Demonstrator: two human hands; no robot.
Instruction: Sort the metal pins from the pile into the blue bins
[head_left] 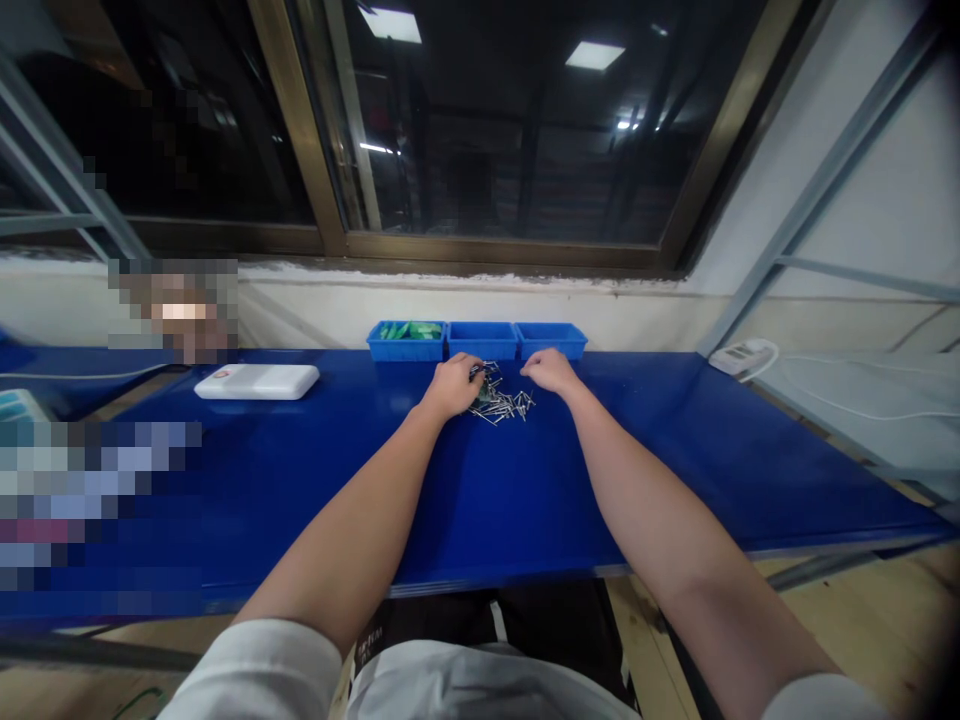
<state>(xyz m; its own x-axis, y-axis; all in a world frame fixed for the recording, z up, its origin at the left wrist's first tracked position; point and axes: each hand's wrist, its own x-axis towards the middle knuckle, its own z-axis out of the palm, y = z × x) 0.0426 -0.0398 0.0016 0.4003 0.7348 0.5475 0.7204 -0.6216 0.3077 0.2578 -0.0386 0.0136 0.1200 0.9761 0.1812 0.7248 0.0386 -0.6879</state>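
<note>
A small heap of metal screws [504, 403] lies on the blue table [480, 500], just in front of three blue bins. My left hand [454, 384] rests on the left side of the heap with its fingers curled over some screws; what it grips is too small to make out. My right hand [551, 369] sits at the heap's upper right, fingers bent downward toward the table, and I cannot see whether anything is in them.
Three blue bins stand in a row at the table's far edge: the left bin [406, 341] holds green parts, the middle bin [482, 340] and right bin [551, 339] look empty. A white flat device [257, 381] lies at the left. A white power strip [745, 355] sits at the right.
</note>
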